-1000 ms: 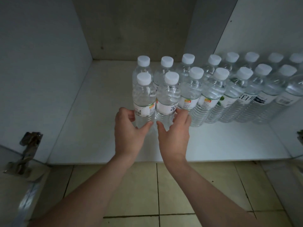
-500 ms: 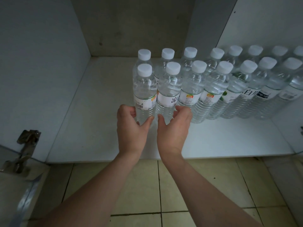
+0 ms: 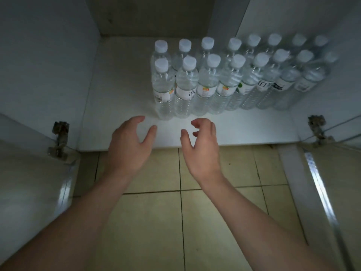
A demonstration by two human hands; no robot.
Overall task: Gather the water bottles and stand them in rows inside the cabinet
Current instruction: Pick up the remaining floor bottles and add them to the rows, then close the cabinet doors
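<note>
Cabinet (image 3: 121, 94) interior: white shelf floor, pale side walls, darker back panel. Both doors stand open, left door (image 3: 29, 182) and right door (image 3: 336, 182), each hung on a metal hinge, left hinge (image 3: 59, 138) and right hinge (image 3: 317, 127). Tiled floor (image 3: 175, 222) below the shelf edge, beige with dark grout lines

Water bottles (image 3: 224, 81) stand upright on the shelf in two rows, one behind the other, running from about mid-shelf to the right wall. All clear with white caps; labels face front on the near row. Bottles touch or sit just beside one another. Right end of both rows is blurred; exact count there uncertain. Left part of the shelf carries nothing

Left hand (image 3: 130, 145) hovers over the shelf's front edge, just short of the front-left bottle (image 3: 163, 90), fingers loosely curved, thumb spread, holding nothing. Right hand (image 3: 201, 149) beside it, near the second front bottle (image 3: 185, 89), fingers loosely curled, thumb apart, also holding nothing. Neither hand touches a bottle
</note>
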